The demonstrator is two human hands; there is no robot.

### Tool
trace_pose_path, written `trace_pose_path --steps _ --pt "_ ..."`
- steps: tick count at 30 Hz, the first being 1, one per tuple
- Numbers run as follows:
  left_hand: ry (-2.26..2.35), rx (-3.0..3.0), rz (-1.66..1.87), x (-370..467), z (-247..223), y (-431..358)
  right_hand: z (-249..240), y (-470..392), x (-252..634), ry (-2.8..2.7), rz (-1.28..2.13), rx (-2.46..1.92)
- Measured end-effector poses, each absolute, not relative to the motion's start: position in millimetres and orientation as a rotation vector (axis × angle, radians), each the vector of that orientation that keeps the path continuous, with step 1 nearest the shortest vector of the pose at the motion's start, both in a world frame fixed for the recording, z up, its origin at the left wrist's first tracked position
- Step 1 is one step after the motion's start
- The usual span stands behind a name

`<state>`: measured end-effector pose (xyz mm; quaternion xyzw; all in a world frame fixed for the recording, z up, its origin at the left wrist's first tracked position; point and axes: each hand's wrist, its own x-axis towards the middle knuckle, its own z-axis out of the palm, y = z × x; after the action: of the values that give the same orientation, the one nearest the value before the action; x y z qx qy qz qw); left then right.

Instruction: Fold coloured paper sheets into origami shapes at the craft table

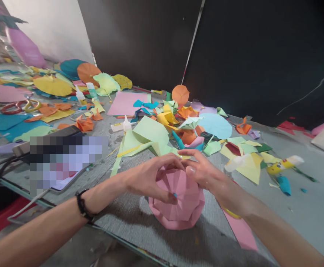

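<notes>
Centre frame: left hand (151, 178) and right hand (203, 171) both grip a pink folded-paper umbrella (178, 204); yellow-labelled glue bottle (283, 165) at right, label unreadable.

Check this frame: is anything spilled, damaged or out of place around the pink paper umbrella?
Nothing damaged. Both hands, left hand and right hand, hold the pink paper umbrella, which looks intact. Paper scraps lie scattered across the table, and a glue bottle lies on its side.
</notes>
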<state>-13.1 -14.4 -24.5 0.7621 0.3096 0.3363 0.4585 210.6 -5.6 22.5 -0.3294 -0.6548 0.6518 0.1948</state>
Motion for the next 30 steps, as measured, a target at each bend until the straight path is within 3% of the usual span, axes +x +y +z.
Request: trace_pose_path --steps 30 --pt "0.721 1.922 0.849 -12.6 -23.5 -16.4 32.3 -7.6 213.5 -1.862 1.893 -0.977"
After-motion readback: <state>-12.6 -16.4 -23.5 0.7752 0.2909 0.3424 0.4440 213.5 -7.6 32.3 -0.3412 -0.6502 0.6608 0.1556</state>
